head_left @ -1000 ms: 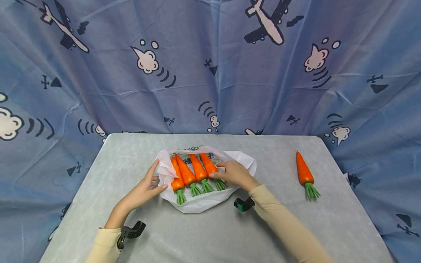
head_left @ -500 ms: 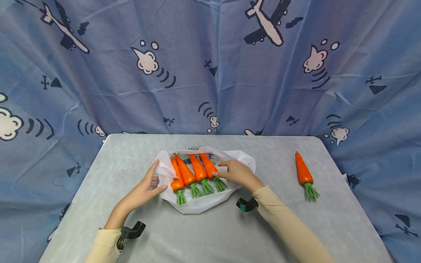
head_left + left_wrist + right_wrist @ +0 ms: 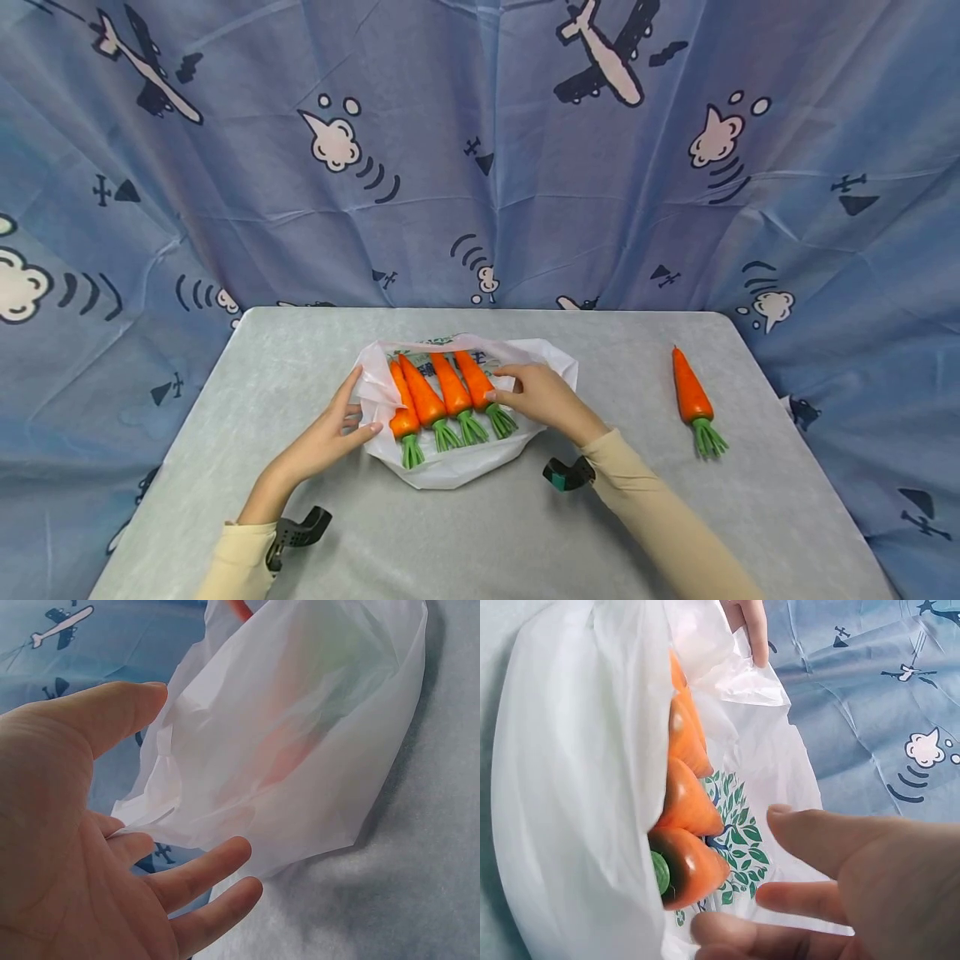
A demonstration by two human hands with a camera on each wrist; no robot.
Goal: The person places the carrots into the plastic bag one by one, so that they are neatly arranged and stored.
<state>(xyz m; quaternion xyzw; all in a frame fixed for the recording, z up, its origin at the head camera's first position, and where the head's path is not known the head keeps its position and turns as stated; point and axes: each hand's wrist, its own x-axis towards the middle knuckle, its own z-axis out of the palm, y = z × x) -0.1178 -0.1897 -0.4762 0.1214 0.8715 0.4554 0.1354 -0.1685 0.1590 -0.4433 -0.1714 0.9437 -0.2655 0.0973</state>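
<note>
Several orange carrots with green stalks lie side by side in the mouth of a white plastic bag [image 3: 457,475]. My left hand [image 3: 327,437] is at the bag's left side, thumb stretched out and fingers loosely spread. In the left wrist view, the bag's edge [image 3: 161,817] meets its bent fingers. My right hand [image 3: 542,400] is at the right of the opening, fingertips by the rightmost carrot [image 3: 474,375]. The right wrist view shows thumb and fingers apart above the bag's green leaf print [image 3: 742,847], nothing between them. Another carrot [image 3: 692,392] lies alone on the right.
A grey-white cloth covers the table [image 3: 420,542]. Behind it hangs a blue curtain [image 3: 435,167] printed with planes and clouds. Dark camera mounts [image 3: 303,527] sit at both wrists, close over the table.
My right hand has shifted slightly right, drawing back a little from the rightmost carrot. The bag's right edge has drawn in a little. My left hand stays in place.
</note>
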